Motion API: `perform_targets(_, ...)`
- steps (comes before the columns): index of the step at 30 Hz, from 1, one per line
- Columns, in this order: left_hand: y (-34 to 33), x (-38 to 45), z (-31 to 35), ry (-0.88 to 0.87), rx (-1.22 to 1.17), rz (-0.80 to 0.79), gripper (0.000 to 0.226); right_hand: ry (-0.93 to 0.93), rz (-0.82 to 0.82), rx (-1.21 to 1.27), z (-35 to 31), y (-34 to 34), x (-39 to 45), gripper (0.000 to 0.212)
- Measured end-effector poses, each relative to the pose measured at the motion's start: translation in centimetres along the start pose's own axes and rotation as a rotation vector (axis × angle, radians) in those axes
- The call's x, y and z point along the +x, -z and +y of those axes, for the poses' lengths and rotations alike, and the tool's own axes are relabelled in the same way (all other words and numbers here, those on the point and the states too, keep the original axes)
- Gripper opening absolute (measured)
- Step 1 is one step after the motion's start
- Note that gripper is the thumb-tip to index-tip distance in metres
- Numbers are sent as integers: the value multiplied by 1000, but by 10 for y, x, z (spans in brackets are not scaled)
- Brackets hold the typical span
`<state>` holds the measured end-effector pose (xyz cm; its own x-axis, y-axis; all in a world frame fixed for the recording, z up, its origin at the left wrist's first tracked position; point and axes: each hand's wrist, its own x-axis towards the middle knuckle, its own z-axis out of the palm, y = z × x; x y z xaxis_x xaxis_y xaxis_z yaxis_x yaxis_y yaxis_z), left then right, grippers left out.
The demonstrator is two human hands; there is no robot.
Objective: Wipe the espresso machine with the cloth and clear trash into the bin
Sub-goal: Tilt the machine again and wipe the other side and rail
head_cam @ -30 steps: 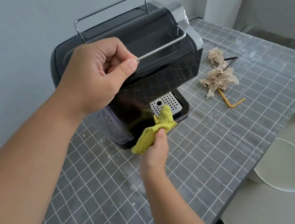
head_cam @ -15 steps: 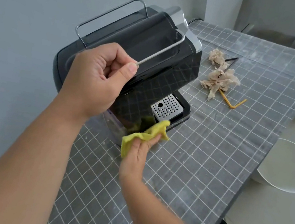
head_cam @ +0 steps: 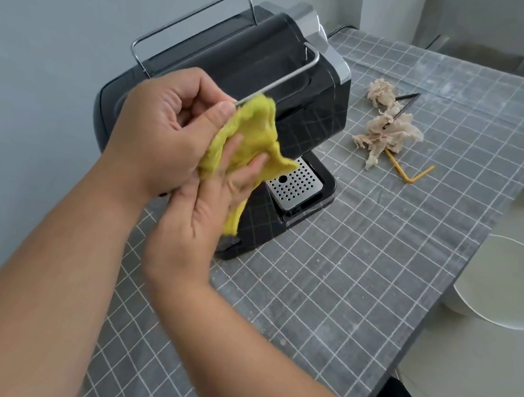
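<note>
Wiping step: best to press the cloth (head_cam: 252, 138) flat and sweep the glossy front face of the espresso machine (head_cam: 258, 69) while steadying it. Left hand (head_cam: 160, 133) is closed on the wire rail (head_cam: 276, 83); right hand (head_cam: 204, 202) pinches the cloth just beside it. Trash (head_cam: 386, 129) lies far right on the table (head_cam: 343, 281), bin (head_cam: 509, 284) right of the table's edge.
</note>
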<state>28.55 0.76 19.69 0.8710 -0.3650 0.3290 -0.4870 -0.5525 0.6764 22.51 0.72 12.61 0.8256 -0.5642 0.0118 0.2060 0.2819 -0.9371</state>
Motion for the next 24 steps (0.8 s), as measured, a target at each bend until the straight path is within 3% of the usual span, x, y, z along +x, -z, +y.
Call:
perform_targets(6, 0, 1, -4, 12, -37, 3, 13, 344, 200, -189, 9, 30, 81, 52)
perform_targets(10, -2, 0, -3, 15, -29, -16, 12, 224, 313, -80, 8, 61, 137, 48)
perform_targets(14, -4, 0, -1, 28, -61, 0, 13, -155, 311, 242, 9, 76, 145, 45)
perform_targets(16, -4, 0, -1, 27, -58, 2, 13, -226, 272, 267, 14, 70, 123, 47)
perform_targets(20, -3, 0, -2, 24, -59, -5, 13, -81, 194, 216, 7, 62, 107, 44)
perform_targets(24, -2, 0, 1, 18, -41, -14, 11, 25, 135, 348, 20, 94, 145, 37)
